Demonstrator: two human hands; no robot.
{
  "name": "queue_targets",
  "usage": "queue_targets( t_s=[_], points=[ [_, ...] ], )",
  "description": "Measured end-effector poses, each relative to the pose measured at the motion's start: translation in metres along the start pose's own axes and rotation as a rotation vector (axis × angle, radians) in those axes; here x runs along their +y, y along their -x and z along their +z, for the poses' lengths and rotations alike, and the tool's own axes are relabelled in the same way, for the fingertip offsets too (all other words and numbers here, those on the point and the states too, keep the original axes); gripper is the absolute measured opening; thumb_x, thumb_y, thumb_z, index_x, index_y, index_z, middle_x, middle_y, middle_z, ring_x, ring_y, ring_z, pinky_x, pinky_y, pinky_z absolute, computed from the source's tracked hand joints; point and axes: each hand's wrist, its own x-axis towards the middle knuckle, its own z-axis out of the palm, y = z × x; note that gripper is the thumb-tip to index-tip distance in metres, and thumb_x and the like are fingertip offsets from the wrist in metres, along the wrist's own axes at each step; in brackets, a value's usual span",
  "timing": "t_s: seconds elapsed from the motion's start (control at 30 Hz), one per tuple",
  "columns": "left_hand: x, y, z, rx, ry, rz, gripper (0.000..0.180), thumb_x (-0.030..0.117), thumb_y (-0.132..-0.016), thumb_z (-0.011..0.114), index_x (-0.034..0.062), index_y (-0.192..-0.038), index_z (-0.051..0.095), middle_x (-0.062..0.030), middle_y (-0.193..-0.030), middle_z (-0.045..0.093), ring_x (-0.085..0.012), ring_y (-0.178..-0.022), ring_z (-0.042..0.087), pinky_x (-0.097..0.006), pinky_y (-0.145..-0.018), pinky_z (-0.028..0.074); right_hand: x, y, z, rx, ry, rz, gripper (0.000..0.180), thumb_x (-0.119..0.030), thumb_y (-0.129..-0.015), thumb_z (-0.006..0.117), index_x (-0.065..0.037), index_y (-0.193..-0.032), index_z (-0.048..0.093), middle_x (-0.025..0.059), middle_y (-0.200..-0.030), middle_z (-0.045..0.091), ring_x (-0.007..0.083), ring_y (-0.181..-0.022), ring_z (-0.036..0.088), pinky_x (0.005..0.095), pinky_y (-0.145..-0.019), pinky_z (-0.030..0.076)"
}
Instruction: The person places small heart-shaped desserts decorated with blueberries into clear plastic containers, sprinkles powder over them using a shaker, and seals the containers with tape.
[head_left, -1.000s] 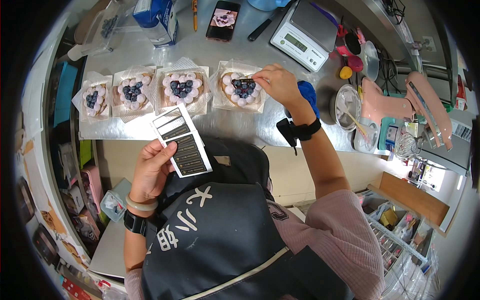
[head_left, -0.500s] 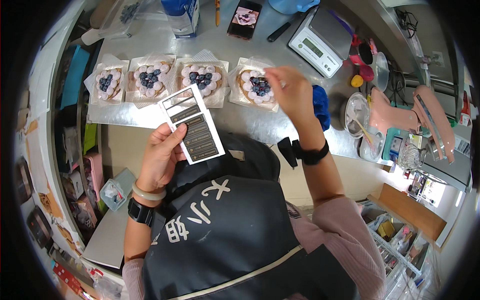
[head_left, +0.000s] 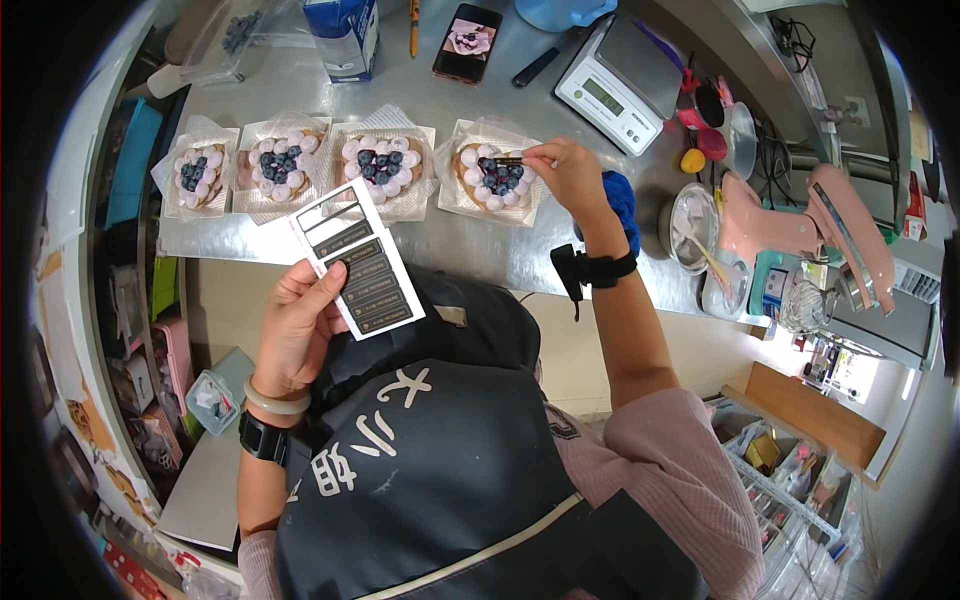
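My left hand pinches a white sheet carrying rows of black labels, thumb on top; outlined blank slots show at its upper end. Between the fingertips of my right hand is a thin dark label, its free end over the blueberries of the rightmost tart. That tart is ringed with pale pink cream dollops and sits in a clear box. To its left stand three more like it: a tart partly behind the sheet's top corner, a second tart and a third tart.
Along the back of the steel table are a blue-and-white carton, a phone, a black-handled tool and a digital scale. At right are a blue cloth, a metal bowl and a pink stand mixer.
My right hand has come down and left, and the dark label in its fingers now lies across the rightmost tart's berries. The whole view has shifted slightly; my left hand still holds the sheet.
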Motion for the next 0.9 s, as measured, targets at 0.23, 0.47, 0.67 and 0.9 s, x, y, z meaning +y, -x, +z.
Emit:
queue_targets(
  t_s=[0.23, 0.47, 0.67, 0.9],
  points=[
    [0.000, -0.002, 0.002, -0.003, 0.021, 0.000, 0.022, 0.015, -0.088, 0.052, 0.0030, -0.105, 0.056, -0.0078, -0.095, 0.063, -0.0154, -0.080, 0.063, -0.030, -0.070, 0.054, 0.007, 0.001, 0.004, 0.005, 0.018, -0.080, 0.012, -0.014, -0.071, 0.067, -0.006, -0.080, 0.067, 0.0079, -0.073, 0.060, 0.0222, -0.064, 0.058, 0.0297, -0.058, 0.045],
    [0.001, -0.002, -0.001, 0.042, 0.085, -0.010, 0.019, 0.013, -0.087, 0.054, 0.0015, -0.100, 0.059, -0.0082, -0.094, 0.064, -0.0152, -0.081, 0.063, -0.030, -0.073, 0.053, -0.083, 0.008, -0.027, 0.201, -0.105, -0.132, 0.015, -0.015, -0.073, 0.066, -0.008, -0.086, 0.065, 0.0066, -0.080, 0.062, 0.0220, -0.072, 0.059, 0.0296, -0.059, 0.048],
    [0.003, -0.003, -0.001, 0.025, 0.085, -0.008, 0.016, 0.011, -0.086, 0.055, 0.0026, -0.099, 0.060, -0.0073, -0.091, 0.064, -0.0137, -0.078, 0.063, -0.027, -0.069, 0.053, -0.188, 0.028, -0.007, 0.032, -0.285, -0.557, 0.020, -0.011, -0.066, 0.071, -0.007, -0.086, 0.066, 0.0032, -0.082, 0.055, 0.0170, -0.071, 0.055, 0.0275, -0.058, 0.046],
    [0.005, 0.008, -0.008, 0.050, 0.075, -0.008, 0.021, 0.018, -0.089, 0.051, 0.0035, -0.102, 0.059, -0.0055, -0.095, 0.063, -0.0124, -0.080, 0.062, -0.028, -0.070, 0.052, -0.196, 0.021, 0.005, 0.009, -0.263, -0.588, 0.023, -0.012, -0.066, 0.071, -0.008, -0.087, 0.066, 0.0024, -0.085, 0.053, 0.0174, -0.074, 0.054, 0.0252, -0.057, 0.046]
  ],
)
